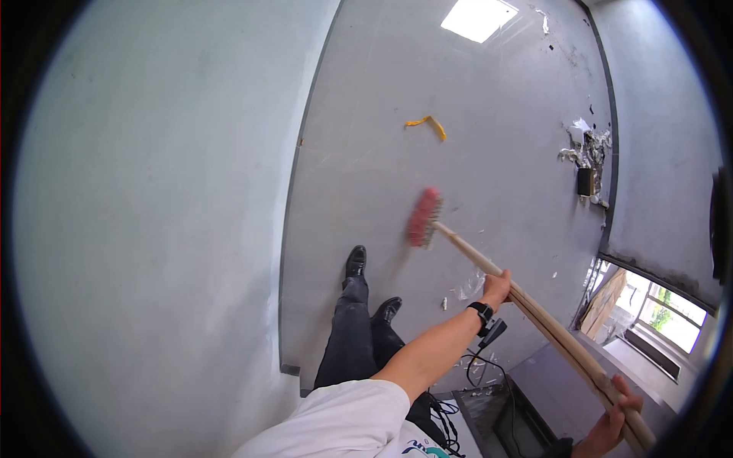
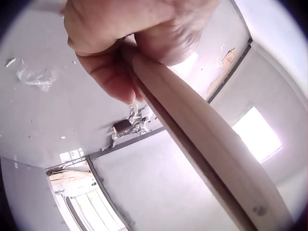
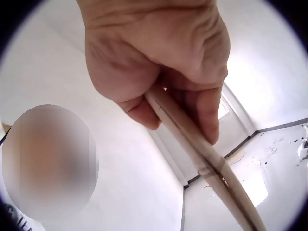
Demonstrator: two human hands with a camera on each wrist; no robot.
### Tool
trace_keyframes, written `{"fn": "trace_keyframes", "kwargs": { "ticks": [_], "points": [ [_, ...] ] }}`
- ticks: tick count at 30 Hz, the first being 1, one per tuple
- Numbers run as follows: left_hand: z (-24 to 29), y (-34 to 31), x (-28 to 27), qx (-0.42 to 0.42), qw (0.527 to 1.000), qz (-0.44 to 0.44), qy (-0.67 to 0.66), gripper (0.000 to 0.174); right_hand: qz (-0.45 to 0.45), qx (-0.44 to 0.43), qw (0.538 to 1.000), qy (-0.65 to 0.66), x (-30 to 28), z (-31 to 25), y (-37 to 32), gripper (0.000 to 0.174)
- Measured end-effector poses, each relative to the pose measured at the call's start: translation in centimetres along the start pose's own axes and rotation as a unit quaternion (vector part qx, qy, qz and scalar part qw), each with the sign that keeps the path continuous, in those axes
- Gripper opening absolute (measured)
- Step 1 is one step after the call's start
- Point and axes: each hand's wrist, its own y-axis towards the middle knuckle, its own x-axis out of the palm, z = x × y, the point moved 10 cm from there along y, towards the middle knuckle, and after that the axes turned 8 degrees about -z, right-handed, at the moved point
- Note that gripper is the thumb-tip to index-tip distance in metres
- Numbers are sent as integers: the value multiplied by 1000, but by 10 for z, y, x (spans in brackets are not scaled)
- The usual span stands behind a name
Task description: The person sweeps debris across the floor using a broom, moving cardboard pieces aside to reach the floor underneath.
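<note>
Open floor [image 1: 519, 183] leaves passage between the left wall [image 1: 175, 191] and the rubble [image 1: 586, 153] at right, but the broom [image 1: 561, 340] slants across its near side, shoes [image 1: 356, 261] stand near it and a yellow strip [image 1: 437, 128] lies farther out.

In the head view, the central broom head [image 1: 421, 217] is pinkish red, its lower-right handle [image 1: 561, 340] pale tan, the upper-centre strip [image 1: 437, 127] yellow, the floor [image 1: 504, 153] grey.

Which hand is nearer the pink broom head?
Left. The left hand grips the handle partway up from the pink broom head; the right hand grips it farther up.
</note>
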Motion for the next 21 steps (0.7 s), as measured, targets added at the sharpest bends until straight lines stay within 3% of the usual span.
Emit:
{"fn": "trace_keyframes", "kwargs": {
  "ticks": [2,4,5,6,9,11,12,13,17,21],
  "points": [
    [40,-47,17,-36,996,-79,-9,50,-33,-5,999,8,0,-10,-6,22],
    [58,-70,21,-33,997,-69,-23,49,-112,-227,967,17,35,-89,-21,26],
    [61,-73,22,-38,996,-67,-41,47,-45,-186,981,-32,26,-92,-14,29],
    [59,-73,20,-36,996,-66,-39,47,-44,-186,981,-30,16,-91,-10,29],
    [92,-103,-9,21,997,47,-65,55,-21,-158,985,66,-46,-60,26,28],
    [102,-112,-58,41,993,87,-65,50,-75,-19,957,280,-41,-3,45,25],
    [101,-103,-94,61,988,123,-70,48,-135,-19,966,222,-25,-2,61,27],
    [104,-101,-127,82,981,161,-74,45,-97,-23,963,251,3,-10,75,25],
    [164,-142,-221,139,940,225,-215,37,-227,-60,944,232,145,-54,125,24],
    [219,-107,-268,177,927,200,-262,33,-271,-83,933,221,216,-89,138,14]
  ]
}}
